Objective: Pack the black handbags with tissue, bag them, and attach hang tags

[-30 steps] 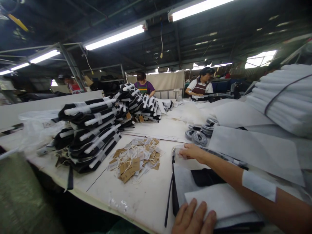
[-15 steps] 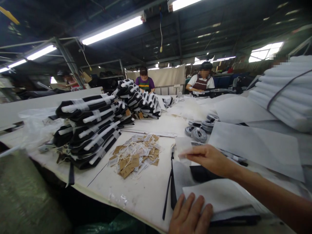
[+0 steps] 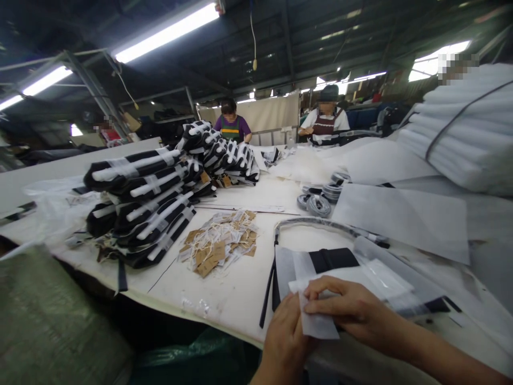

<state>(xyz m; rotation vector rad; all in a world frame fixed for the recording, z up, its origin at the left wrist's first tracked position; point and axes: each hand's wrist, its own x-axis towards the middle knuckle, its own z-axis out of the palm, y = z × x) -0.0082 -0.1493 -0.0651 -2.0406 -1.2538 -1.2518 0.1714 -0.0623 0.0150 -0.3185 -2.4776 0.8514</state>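
A black strap-like fabric piece lies on the table in front of me, partly under translucent white sheets. Running down across it is a thin white strip, maybe paper or thin foam. My right hand pinches this strip between thumb and fingers. Close against it, my left hand has its fingers closed at the strip's left edge, by the end of a white folded piece. A long black handle or cord extends along the left side. Behind the hands curves a plastic-wrapped strap.
Brown and white tags with strings form a heap left of centre. Wrapped black bundles are stacked at the left. Grey coils, white sheets and a tied white foam stack lie right. Several people work beyond.
My right hand has brought the white strip down towards me, over the black piece. The left hand, flat on the sheet before, has closed beside the right. The view has shifted slightly.
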